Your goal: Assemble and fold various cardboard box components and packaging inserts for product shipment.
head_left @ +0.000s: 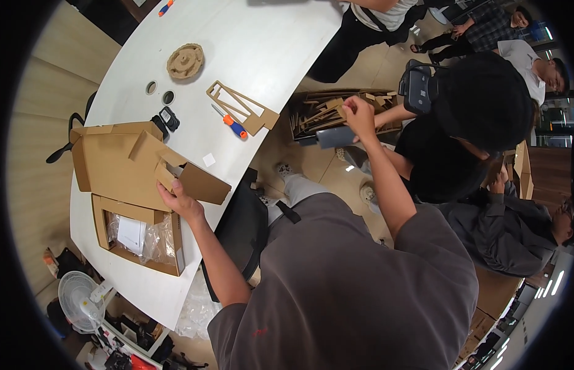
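My left hand (182, 202) is at the table's near edge, its fingers closed around a folded brown cardboard insert (205, 183). The insert overlaps the raised lid of an open cardboard box (179, 256). Inside that box lie clear plastic wrap (156, 242) and a white card (131, 234). My right hand (361, 117) is stretched out over a bin of cardboard scraps (311, 117), fingers pinched together. What they pinch, if anything, I cannot make out. Just below it is a dark grey flat block (336, 137); who holds it is unclear.
On the white table (194, 139) lie an orange-and-blue screwdriver (234, 126), a cut cardboard frame (256, 115), a round moulded-pulp piece (185, 61) and a black device (169, 118). A person in black (447, 117) stands close at my right. A black chair (244, 222) is beside my legs.
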